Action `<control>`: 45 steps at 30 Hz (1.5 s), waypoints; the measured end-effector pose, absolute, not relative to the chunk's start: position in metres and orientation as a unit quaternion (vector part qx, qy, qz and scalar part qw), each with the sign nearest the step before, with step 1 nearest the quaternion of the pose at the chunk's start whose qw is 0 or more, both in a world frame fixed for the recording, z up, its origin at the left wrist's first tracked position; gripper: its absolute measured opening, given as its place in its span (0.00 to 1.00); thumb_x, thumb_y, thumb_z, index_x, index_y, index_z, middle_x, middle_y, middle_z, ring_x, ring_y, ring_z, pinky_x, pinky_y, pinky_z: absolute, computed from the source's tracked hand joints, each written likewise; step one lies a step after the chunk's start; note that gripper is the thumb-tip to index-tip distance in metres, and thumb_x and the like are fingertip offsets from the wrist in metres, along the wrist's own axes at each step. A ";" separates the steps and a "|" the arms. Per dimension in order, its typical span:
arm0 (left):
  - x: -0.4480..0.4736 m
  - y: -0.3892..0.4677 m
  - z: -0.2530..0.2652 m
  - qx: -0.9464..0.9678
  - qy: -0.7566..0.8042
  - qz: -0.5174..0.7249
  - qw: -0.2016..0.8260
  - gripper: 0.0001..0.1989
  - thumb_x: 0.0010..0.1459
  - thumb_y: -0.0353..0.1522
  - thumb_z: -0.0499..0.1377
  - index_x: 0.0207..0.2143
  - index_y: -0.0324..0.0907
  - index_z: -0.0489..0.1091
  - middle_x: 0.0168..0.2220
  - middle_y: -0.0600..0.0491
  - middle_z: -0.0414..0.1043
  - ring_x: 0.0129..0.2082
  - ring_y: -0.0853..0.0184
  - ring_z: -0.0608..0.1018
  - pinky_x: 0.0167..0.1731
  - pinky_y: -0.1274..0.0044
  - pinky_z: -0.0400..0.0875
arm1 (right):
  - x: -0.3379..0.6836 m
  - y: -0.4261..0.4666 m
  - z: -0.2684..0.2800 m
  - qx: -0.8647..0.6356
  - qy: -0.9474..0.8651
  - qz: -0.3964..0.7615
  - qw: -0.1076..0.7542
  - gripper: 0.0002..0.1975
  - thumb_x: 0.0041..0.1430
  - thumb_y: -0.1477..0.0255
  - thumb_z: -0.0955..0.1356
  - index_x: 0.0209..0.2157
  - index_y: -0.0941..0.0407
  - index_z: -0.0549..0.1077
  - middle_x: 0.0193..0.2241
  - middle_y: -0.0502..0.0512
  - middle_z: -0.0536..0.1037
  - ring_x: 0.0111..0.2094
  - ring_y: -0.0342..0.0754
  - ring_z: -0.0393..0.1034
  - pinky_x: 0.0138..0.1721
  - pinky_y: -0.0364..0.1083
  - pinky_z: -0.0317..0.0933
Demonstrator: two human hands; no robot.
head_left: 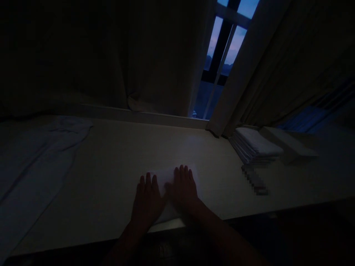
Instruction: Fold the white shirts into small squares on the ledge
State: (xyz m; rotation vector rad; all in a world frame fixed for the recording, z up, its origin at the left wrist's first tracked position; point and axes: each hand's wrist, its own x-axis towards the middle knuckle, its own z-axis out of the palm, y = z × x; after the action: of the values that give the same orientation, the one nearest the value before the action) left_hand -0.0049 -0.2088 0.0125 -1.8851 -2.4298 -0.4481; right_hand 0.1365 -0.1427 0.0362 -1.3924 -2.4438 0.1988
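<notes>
A small white folded cloth (165,177) lies flat near the front edge of the pale table (111,177). Palm down, my left hand (148,201) rests on its left side with the fingers stretched out. My right hand (183,188) lies flat on the right part of the same cloth, fingers extended. Both thumbs point inward and nearly meet over the middle. The hands cover much of the cloth, and the dim light hides its fold lines.
A large white cloth (41,159) is spread at the left. Toward the right stands a stack of folded white cloths (256,142), beside a pale box-like object (291,144). A blurred-out dark object (254,180) lies before the stack. Curtains (163,55) hang behind, around a window (222,48).
</notes>
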 end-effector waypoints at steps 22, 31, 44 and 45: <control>0.005 -0.201 0.015 -0.610 -0.781 -0.128 0.044 0.46 0.56 0.55 0.43 0.62 0.26 0.51 0.66 0.30 0.44 0.66 0.41 0.46 0.62 0.57 0.44 | 0.258 -0.196 0.013 -0.574 -0.767 0.116 0.261 0.21 0.62 0.71 0.59 0.55 0.60 0.62 0.44 0.63 0.74 0.40 0.54 0.68 0.41 0.50 0.61; 0.005 -0.199 0.014 -0.610 -0.782 -0.110 0.067 0.45 0.56 0.55 0.42 0.61 0.25 0.54 0.65 0.29 0.47 0.65 0.41 0.49 0.60 0.57 0.46 | 0.264 -0.201 0.034 -0.626 -0.751 0.132 0.163 0.19 0.56 0.77 0.61 0.51 0.58 0.66 0.32 0.57 0.76 0.31 0.51 0.69 0.35 0.47 0.60; 0.007 -0.200 0.013 -0.605 -0.786 -0.100 0.078 0.46 0.56 0.55 0.41 0.61 0.22 0.52 0.65 0.27 0.46 0.65 0.40 0.50 0.60 0.56 0.46 | 0.176 -0.123 0.053 -0.494 -0.858 0.074 0.123 0.42 0.64 0.48 0.55 0.65 0.69 0.51 0.66 0.70 0.48 0.67 0.62 0.36 0.64 0.60 0.40; 0.007 -0.200 0.012 -0.604 -0.786 -0.106 0.074 0.46 0.56 0.55 0.42 0.61 0.22 0.51 0.65 0.27 0.46 0.65 0.41 0.49 0.61 0.56 0.46 | 0.176 -0.118 0.046 -0.502 -0.855 0.077 0.108 0.43 0.63 0.47 0.54 0.65 0.69 0.51 0.66 0.70 0.48 0.67 0.61 0.36 0.65 0.60 0.39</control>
State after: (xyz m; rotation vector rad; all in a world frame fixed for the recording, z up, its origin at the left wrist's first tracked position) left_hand 0.0067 -0.1999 0.0125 -1.8129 -2.3607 -0.3176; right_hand 0.1761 -0.1179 0.0459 -1.4763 -2.5152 0.2270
